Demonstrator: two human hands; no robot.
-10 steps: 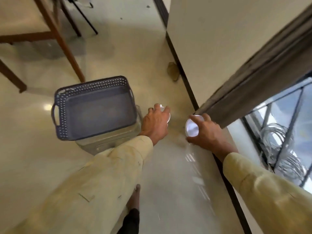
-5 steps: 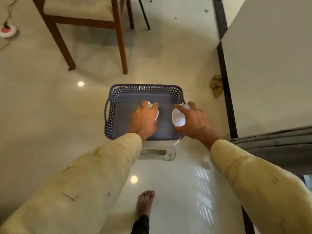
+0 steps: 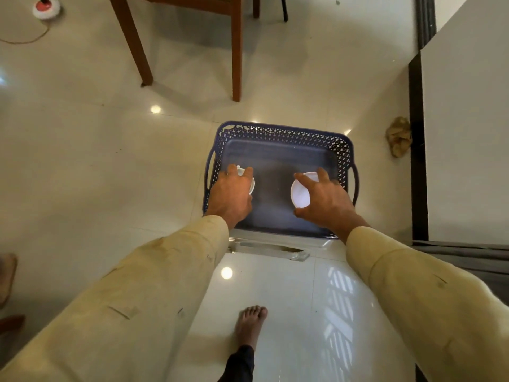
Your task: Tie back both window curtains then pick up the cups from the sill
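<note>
The left hand (image 3: 230, 193) is curled over a white cup (image 3: 249, 183), gripping it from above so that only its rim and a bit of handle show past the fingers. The right hand (image 3: 322, 198) grasps a second cup (image 3: 300, 191) by the rim, its white inside facing up. Both cups are low inside the blue basket (image 3: 278, 130), one towards each end; whether they already touch its bottom I cannot tell. The basket sits on a clear stool (image 3: 270, 248) on the tiled floor (image 3: 110, 161), near a chair (image 3: 234, 51).

The cups appear to be off the sill, so this looks like the closing step: setting them down. Next would call for lowering each until it stands upright, then loosening both grips and lifting straight up so neither cup tips.
</note>
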